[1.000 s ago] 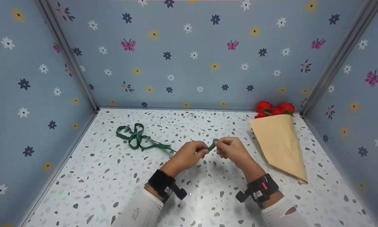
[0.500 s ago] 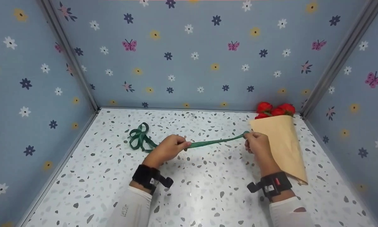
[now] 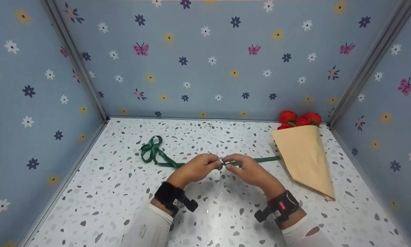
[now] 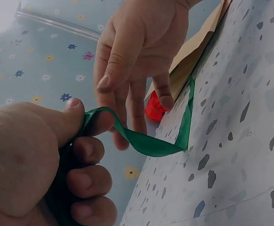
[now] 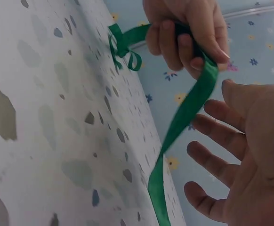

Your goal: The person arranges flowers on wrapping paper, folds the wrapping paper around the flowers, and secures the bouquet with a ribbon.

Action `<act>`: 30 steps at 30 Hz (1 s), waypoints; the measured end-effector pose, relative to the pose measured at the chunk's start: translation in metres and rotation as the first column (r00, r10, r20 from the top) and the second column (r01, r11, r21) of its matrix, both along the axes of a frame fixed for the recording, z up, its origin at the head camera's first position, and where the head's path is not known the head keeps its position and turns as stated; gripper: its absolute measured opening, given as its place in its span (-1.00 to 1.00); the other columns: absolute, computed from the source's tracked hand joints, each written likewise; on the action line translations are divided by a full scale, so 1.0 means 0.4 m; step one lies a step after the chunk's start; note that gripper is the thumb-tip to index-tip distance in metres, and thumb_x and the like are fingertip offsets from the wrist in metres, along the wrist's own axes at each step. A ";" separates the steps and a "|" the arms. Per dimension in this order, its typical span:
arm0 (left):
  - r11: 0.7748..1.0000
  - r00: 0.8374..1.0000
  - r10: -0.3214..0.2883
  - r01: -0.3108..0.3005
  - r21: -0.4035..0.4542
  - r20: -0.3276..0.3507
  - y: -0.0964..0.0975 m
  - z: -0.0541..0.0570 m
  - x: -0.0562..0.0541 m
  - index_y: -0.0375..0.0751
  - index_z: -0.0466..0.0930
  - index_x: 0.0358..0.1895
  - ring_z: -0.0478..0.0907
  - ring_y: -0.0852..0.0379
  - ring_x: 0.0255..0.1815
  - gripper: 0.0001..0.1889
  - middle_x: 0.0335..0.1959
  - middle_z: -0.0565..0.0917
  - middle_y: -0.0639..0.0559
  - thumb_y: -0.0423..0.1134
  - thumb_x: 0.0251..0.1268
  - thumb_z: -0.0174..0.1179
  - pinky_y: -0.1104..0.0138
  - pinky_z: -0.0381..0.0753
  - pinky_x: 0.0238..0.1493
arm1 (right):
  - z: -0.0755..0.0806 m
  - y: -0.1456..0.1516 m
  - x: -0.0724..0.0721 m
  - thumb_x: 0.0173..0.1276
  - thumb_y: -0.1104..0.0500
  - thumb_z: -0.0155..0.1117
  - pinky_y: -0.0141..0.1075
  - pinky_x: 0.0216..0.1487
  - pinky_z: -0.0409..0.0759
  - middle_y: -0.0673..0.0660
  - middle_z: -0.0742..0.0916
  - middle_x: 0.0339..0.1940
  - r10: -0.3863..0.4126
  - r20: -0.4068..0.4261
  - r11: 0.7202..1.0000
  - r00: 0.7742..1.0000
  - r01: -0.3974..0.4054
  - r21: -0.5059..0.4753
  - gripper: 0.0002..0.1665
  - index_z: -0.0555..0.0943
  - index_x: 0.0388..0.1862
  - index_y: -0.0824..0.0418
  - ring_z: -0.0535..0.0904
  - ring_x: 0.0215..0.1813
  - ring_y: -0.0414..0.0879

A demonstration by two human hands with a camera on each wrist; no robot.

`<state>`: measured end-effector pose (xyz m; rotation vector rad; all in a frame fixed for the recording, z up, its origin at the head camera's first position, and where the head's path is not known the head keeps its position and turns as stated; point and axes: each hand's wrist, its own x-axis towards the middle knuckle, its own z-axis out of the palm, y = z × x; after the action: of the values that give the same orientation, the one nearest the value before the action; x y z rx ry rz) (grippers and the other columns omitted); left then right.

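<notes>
A long green ribbon (image 3: 267,159) runs across the tabletop, its left part gathered in several loops (image 3: 151,149). My left hand (image 3: 199,167) pinches the ribbon between thumb and forefinger, the other fingers curled round it, as the left wrist view shows. From that pinch the ribbon hangs in a slack, twisted curve and continues along the table toward the paper wrap. Close beside the left fingertips is my right hand (image 3: 249,169). In the right wrist view its fingers (image 5: 217,165) are spread and bent slightly, with the ribbon (image 5: 189,106) passing just beyond them, not gripped.
At the right lies a tan paper wrap (image 3: 304,154) with several red roses (image 3: 301,120) showing at its far end. The ribbon's right end reaches its edge. Flower-patterned panels (image 3: 208,61) stand round the back and sides of the speckled table (image 3: 123,206).
Both hands moved apart, stretching the ribbon between them, then came back together. The right hand has let go of the ribbon's end, which now lies toward the paper wrap.
</notes>
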<state>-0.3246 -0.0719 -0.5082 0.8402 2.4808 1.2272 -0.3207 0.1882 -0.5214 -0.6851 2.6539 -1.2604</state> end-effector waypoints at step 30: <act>0.611 0.677 0.725 -0.717 -0.335 -0.127 -0.390 -0.032 -0.069 -0.23 0.70 -0.21 0.67 -0.12 -0.25 -0.54 -0.31 0.71 -0.11 0.16 0.59 0.43 -0.19 0.63 0.12 | 0.000 0.204 -0.089 0.62 -0.13 0.40 -0.18 -0.08 0.59 0.14 0.81 -0.04 -0.473 0.325 0.877 0.819 0.401 0.266 -0.60 0.84 0.20 0.08 0.67 -0.05 0.02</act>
<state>-0.3522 -0.2280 -0.5210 -0.3456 2.9922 0.8647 -0.3562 0.2697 -0.5216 0.2112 2.6144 -1.0674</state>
